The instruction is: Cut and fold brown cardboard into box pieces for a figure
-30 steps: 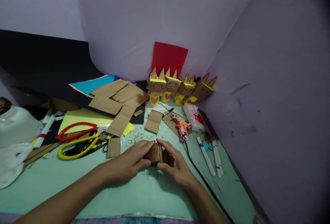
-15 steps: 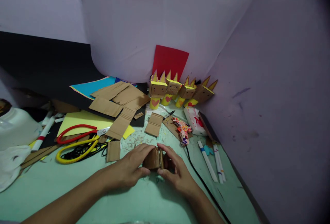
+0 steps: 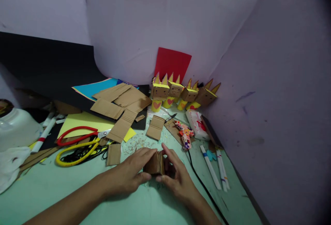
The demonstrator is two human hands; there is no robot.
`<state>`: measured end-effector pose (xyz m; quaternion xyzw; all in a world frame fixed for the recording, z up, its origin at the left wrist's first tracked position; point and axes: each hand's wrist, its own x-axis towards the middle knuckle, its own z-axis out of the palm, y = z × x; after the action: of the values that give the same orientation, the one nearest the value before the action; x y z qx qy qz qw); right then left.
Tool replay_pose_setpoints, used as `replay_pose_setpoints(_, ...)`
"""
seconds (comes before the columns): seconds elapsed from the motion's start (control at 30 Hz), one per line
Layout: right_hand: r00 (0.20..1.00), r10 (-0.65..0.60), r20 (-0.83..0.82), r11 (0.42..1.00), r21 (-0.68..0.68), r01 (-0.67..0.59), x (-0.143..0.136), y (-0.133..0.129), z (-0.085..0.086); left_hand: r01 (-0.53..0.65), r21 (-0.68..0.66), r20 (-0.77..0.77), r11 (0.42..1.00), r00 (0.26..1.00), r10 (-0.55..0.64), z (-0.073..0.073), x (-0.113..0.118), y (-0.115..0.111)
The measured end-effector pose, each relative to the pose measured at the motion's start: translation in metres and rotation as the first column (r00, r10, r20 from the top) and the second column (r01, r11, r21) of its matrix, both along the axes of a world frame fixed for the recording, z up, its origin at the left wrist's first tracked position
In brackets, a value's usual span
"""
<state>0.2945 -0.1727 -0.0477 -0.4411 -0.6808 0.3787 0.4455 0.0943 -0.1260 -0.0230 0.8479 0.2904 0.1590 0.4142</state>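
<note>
Between the half-curled left hand [image 3: 126, 175] and right hand [image 3: 179, 176] holding it, a folded brown cardboard box [image 3: 153, 165] looks undecorated, while four horned, yellow-bodied cardboard figures [image 3: 160, 91] beyond look finished.

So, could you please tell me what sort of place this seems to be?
Probably a craft table: large scissors lie beside cut cardboard pieces, and a row of horned cardboard figures stands at the back.

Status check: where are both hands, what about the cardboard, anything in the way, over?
Left hand on folded cardboard. Right hand at its right side. Nothing seen blocking; small cardboard square beyond left wrist.
</note>
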Motion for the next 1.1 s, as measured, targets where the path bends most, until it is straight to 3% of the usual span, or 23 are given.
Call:
replay_pose_setpoints(0.23, 0.997, 0.05, -0.062, 0.998, -0.034, -0.052, -0.003, 0.002, 0.006, -0.01, -0.008, 0.041, 1.0, 0.999, 0.01, 0.009, 0.002, -0.002)
replay_pose_setpoints(0.37, 0.994, 0.104, -0.03, 0.994, 0.025, -0.104, -0.005, 0.011, 0.017, -0.045, 0.01, 0.041, 0.999, 0.998, 0.045, -0.005, 0.0, -0.002)
replay_pose_setpoints(0.43, 0.991, 0.132, 0.016, 0.99, 0.049, -0.132, -0.005, 0.02, 0.021, -0.117, 0.035, 0.066, 0.993, 0.991, 0.114, -0.016, 0.0, 0.0)
replay_pose_setpoints(0.53, 0.992, 0.118, 0.046, 0.991, 0.059, -0.12, -0.005, 0.033, 0.018, -0.253, 0.011, 0.104, 0.967, 0.962, 0.251, -0.024, 0.002, 0.004)
replay_pose_setpoints(0.6, 0.995, 0.092, 0.047, 0.994, 0.062, -0.095, -0.004, 0.038, 0.013, -0.285, -0.018, 0.106, 0.958, 0.953, 0.285, -0.023, 0.005, 0.007)
replay_pose_setpoints(0.8, 0.99, 0.116, 0.084, 0.993, 0.025, -0.119, -0.001, 0.037, 0.007, -0.247, -0.031, 0.097, 0.968, 0.964, 0.249, -0.012, 0.009, 0.012)
replay_pose_setpoints(1.0, 0.983, 0.152, -0.101, 0.975, -0.145, -0.166, -0.001, 0.031, 0.015, -0.247, -0.05, 0.078, 0.968, 0.965, 0.25, -0.016, 0.007, 0.012)
replay_pose_setpoints(1.1, 0.985, 0.149, -0.083, 0.978, -0.133, -0.159, -0.001, 0.031, 0.015, -0.22, -0.048, 0.101, 0.974, 0.969, 0.224, -0.012, 0.008, 0.012)
